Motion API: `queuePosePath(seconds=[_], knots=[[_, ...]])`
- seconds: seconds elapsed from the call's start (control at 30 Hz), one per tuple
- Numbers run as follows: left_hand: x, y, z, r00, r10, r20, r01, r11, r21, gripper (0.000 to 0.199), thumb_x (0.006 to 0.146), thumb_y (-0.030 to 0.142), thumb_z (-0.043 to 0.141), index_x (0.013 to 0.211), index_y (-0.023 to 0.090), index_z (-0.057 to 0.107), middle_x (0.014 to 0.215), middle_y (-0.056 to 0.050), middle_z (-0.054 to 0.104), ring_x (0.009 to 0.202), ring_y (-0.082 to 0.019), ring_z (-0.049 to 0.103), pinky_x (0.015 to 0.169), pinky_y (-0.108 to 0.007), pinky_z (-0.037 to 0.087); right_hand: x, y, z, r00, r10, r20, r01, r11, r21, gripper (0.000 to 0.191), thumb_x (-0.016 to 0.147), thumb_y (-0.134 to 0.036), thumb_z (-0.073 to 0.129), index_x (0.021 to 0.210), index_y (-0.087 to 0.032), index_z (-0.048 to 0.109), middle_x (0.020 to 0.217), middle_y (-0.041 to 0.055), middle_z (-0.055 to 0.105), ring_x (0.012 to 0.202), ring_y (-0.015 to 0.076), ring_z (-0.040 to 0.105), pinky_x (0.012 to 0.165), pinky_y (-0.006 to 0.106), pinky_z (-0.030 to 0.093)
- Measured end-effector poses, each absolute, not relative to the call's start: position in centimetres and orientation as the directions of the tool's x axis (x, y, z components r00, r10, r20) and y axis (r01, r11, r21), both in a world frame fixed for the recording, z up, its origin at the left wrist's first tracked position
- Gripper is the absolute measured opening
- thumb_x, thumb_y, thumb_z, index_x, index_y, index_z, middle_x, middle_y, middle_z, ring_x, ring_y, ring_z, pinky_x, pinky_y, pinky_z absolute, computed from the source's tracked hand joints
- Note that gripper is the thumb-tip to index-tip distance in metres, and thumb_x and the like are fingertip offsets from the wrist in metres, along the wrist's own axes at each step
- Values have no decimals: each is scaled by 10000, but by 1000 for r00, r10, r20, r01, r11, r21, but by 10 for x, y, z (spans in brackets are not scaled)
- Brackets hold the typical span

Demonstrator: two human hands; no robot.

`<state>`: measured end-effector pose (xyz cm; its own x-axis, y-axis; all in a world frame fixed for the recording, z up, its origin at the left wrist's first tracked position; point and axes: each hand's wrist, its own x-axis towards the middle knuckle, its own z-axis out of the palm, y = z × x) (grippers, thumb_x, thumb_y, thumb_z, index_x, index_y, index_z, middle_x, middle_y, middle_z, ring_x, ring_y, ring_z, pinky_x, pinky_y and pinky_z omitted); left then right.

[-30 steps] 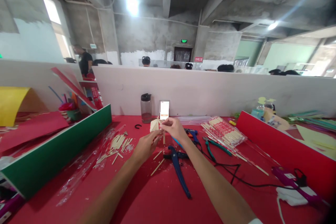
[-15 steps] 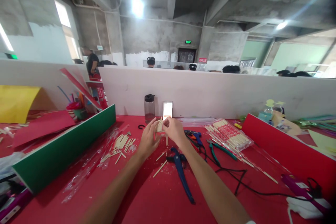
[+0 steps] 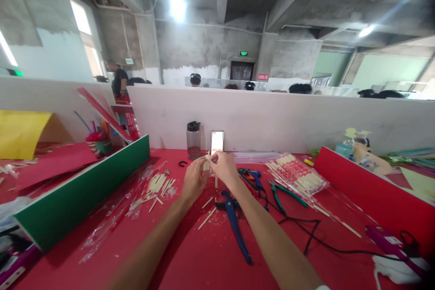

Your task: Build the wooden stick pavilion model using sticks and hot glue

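Between my two hands is a small piece built of pale wooden sticks (image 3: 205, 166), partly covered by fingers. My left hand (image 3: 195, 179) is curled around its left side, gripping it. From the right, my right hand (image 3: 222, 166) pinches at the top of the same piece, fingertips together; a thin stick seems to be between them. Below the hands, loose cut sticks (image 3: 207, 218) lie on the red table, beside a blue-handled cutter (image 3: 234, 226). Left of my left hand is a heap of short sticks (image 3: 159, 186).
A bottle (image 3: 193, 140) and a lit phone (image 3: 217, 142) stand against the white partition (image 3: 288, 118). Green-handled pliers (image 3: 288, 194), a blue glue gun (image 3: 254, 176), black cable and packed chopsticks (image 3: 295, 173) lie at right. Green (image 3: 88, 190) and red boards (image 3: 370, 186) flank the table.
My left fingers have closed in more around the stick piece. My right hand keeps its pinch near the top, with only a slight shift.
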<state>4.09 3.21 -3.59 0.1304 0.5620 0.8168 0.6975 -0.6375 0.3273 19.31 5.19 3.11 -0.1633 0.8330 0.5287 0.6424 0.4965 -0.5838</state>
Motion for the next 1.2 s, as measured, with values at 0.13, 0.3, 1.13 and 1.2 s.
queuePosePath(seconds=[0.13,0.3,1.13,1.2], knots=[[42,33,-36,124,563,817,701,-632,329,380,925,250,558,1299,225,495,1309,-111,594,1234,-251,550,1032,-432,448,192,53,29,-180,830,528,619,512,-595,81,856,-269,649,795,-217,660,817,46,721,735,186,647,692,285,439],[42,36,-38,117,552,826,701,-635,325,378,920,238,561,1293,223,498,1318,-112,590,1233,-249,549,1037,-430,442,197,57,24,-172,812,557,569,544,-617,113,850,-332,681,817,-226,656,832,34,715,745,174,638,706,276,445],[42,27,-32,145,575,805,678,-651,343,461,945,272,520,1403,248,472,1366,-124,547,1273,-262,522,1079,-465,441,206,79,0,-317,842,437,71,481,-874,401,728,-502,738,931,-157,720,847,53,722,750,169,635,767,308,510],[41,28,-34,154,576,803,687,-647,332,466,949,263,511,1413,274,473,1393,-108,533,1280,-257,522,1076,-470,447,206,78,0,-322,840,438,77,484,-872,408,738,-506,732,947,-156,723,852,54,723,758,171,635,758,303,510]])
